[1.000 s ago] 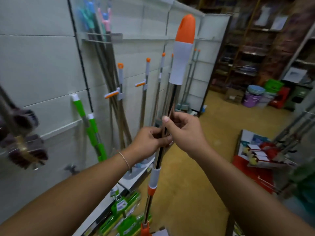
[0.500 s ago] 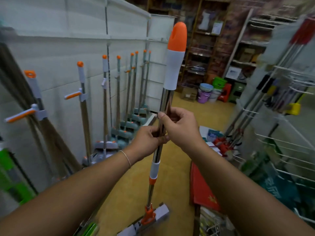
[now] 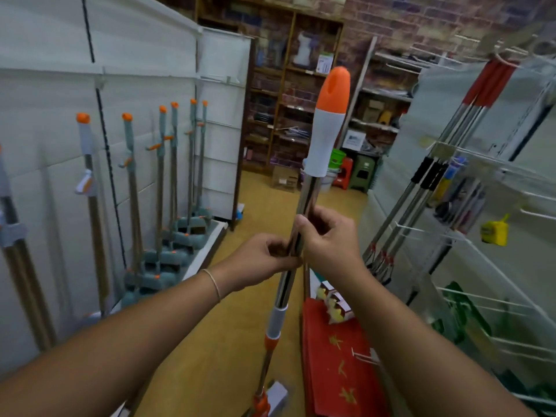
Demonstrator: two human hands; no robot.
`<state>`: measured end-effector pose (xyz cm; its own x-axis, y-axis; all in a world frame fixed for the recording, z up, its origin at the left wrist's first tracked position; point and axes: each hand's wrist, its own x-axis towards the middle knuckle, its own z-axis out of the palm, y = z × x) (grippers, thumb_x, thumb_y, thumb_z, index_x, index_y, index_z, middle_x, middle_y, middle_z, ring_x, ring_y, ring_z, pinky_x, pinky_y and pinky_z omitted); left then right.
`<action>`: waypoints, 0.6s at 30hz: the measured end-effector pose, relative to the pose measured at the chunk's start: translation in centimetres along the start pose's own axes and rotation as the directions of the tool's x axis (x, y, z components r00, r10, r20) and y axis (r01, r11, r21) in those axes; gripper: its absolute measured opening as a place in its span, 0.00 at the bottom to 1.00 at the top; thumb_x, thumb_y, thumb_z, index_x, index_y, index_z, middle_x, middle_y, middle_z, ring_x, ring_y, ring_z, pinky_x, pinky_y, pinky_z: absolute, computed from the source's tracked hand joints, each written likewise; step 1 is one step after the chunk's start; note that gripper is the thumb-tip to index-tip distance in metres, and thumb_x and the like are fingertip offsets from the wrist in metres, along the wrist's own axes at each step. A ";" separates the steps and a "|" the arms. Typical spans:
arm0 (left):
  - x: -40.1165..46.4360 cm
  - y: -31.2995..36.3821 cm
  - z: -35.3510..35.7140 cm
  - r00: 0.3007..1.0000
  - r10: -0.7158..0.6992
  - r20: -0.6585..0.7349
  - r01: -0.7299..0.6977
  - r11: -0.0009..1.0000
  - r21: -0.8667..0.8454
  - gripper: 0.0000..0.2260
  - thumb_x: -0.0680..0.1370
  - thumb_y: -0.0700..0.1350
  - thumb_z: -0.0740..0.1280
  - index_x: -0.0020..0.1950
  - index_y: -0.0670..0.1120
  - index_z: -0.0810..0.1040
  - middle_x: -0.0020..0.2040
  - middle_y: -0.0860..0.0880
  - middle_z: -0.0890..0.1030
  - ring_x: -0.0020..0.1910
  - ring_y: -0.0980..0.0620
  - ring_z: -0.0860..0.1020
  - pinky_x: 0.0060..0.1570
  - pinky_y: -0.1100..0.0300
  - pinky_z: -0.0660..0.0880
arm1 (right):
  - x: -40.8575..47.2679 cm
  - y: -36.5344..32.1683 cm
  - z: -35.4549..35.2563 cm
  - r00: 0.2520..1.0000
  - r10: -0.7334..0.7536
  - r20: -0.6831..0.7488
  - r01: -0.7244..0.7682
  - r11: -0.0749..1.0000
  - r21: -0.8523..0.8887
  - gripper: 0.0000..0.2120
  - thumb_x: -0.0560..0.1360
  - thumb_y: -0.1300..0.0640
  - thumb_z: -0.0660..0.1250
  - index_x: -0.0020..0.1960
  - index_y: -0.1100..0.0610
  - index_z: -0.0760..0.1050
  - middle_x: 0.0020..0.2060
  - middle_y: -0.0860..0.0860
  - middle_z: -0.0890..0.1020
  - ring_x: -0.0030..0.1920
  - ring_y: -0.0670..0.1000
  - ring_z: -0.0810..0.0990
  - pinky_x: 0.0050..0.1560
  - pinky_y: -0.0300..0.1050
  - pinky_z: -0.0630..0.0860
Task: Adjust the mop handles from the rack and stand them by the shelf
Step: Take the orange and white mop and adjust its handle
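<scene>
Head view has swung rightward; both hands still grip the mop handle.

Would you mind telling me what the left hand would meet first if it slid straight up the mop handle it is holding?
The left hand grips the steel mop handle just below the right hand, so it would meet that hand almost at once.

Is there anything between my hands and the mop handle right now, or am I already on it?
Nothing visible stands between them. Both the left hand and the right hand already grip the mop handle on its shiny metal shaft, right hand just above the left, below the white and orange grip.
</scene>
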<state>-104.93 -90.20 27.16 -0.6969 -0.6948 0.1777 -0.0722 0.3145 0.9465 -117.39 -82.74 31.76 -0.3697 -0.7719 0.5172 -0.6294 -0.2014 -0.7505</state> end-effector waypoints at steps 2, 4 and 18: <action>2.5 -0.5 -0.4 1.000 0.004 -0.006 -0.004 0.999 -0.035 0.07 0.74 0.42 0.72 0.50 0.41 0.83 0.47 0.42 0.85 0.47 0.50 0.82 0.50 0.58 0.78 | 2.1 1.1 0.0 1.000 0.012 -0.009 -0.012 1.000 0.007 0.06 0.77 0.57 0.68 0.42 0.55 0.79 0.34 0.50 0.81 0.35 0.48 0.80 0.37 0.49 0.78; 5.0 -0.9 -0.2 1.000 0.022 -0.003 -0.022 0.998 -0.059 0.05 0.76 0.41 0.71 0.51 0.43 0.83 0.47 0.46 0.85 0.48 0.54 0.83 0.48 0.64 0.77 | 4.0 2.2 0.2 1.000 0.026 -0.008 -0.026 1.000 0.001 0.07 0.77 0.58 0.68 0.41 0.54 0.79 0.33 0.50 0.81 0.35 0.49 0.81 0.37 0.49 0.79; 26.5 -2.3 0.6 0.999 0.040 -0.011 -0.039 0.996 0.084 0.01 0.76 0.42 0.70 0.46 0.46 0.81 0.42 0.48 0.85 0.46 0.51 0.84 0.53 0.55 0.79 | 23.6 12.6 -1.9 0.989 -0.028 -0.147 0.049 0.989 0.138 0.15 0.76 0.51 0.71 0.34 0.57 0.75 0.22 0.41 0.69 0.27 0.41 0.66 0.30 0.36 0.65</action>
<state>-123.66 -108.94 29.57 -0.6914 -0.6888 0.2180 -0.1052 0.3945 0.9128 -135.33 -102.33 35.31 -0.4482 -0.6690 0.5930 -0.5465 -0.3199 -0.7740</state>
